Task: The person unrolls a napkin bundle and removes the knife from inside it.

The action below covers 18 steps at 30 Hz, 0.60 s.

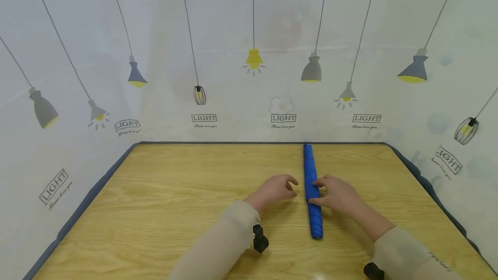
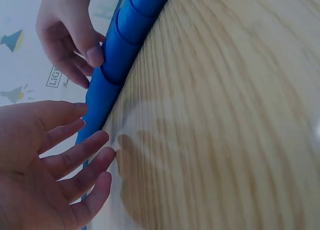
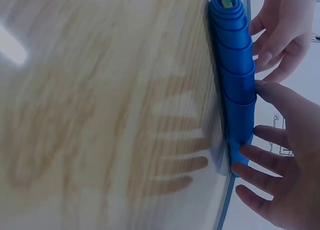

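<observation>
The roll (image 1: 309,167) lies on the table (image 1: 175,211), right of centre, running near to far. The right hand (image 1: 342,194), fingers spread, touches it; the left hand (image 1: 275,189), fingers loosely parted, is just left of it.

There are two hands (image 1: 275,190) (image 1: 342,196) — one roll (image 1: 311,191) (one table (image 1: 186,189)).

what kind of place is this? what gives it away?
Probably an indoor, screened-off recording booth, though I can't be sure. Wood-grain tabletop, pale walls or sheeting around three sides printed with hanging lamps, and black wrist-worn devices.
</observation>
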Available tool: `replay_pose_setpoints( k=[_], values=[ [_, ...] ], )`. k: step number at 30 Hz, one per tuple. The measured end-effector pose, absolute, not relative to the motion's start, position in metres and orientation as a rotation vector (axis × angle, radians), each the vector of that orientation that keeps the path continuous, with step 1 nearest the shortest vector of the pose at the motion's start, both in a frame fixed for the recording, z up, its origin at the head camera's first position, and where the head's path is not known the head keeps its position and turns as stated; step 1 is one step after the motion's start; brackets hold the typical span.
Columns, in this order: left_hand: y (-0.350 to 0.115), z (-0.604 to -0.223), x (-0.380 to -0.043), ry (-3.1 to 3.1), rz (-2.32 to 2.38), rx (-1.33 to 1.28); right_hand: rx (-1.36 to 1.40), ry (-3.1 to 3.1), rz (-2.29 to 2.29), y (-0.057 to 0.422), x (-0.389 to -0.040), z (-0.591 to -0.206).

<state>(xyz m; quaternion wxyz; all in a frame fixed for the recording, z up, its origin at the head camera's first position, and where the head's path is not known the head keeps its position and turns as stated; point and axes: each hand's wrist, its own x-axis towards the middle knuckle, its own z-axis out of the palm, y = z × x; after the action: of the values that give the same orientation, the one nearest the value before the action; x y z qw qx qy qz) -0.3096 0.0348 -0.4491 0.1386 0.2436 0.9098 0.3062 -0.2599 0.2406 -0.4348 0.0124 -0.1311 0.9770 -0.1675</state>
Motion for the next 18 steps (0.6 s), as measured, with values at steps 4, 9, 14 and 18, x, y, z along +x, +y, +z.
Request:
replay_pose_setpoints(
  k=[4,9,14,18],
  values=[
    [0.048,-0.452,-0.310,2.631,0.881,0.691,-0.352,2.979,-0.635,0.238,-0.260,-0.433],
    [0.062,-0.452,-0.307,2.625,0.891,0.671,-0.265,2.917,-0.741,0.237,-0.257,-0.432],
    [0.069,-0.452,-0.307,2.627,0.924,0.657,-0.209,2.888,-0.820,0.231,-0.256,-0.431],
    [0.071,-0.452,-0.309,2.608,0.970,0.635,-0.172,2.892,-0.865,0.225,-0.254,-0.428]
  ],
)
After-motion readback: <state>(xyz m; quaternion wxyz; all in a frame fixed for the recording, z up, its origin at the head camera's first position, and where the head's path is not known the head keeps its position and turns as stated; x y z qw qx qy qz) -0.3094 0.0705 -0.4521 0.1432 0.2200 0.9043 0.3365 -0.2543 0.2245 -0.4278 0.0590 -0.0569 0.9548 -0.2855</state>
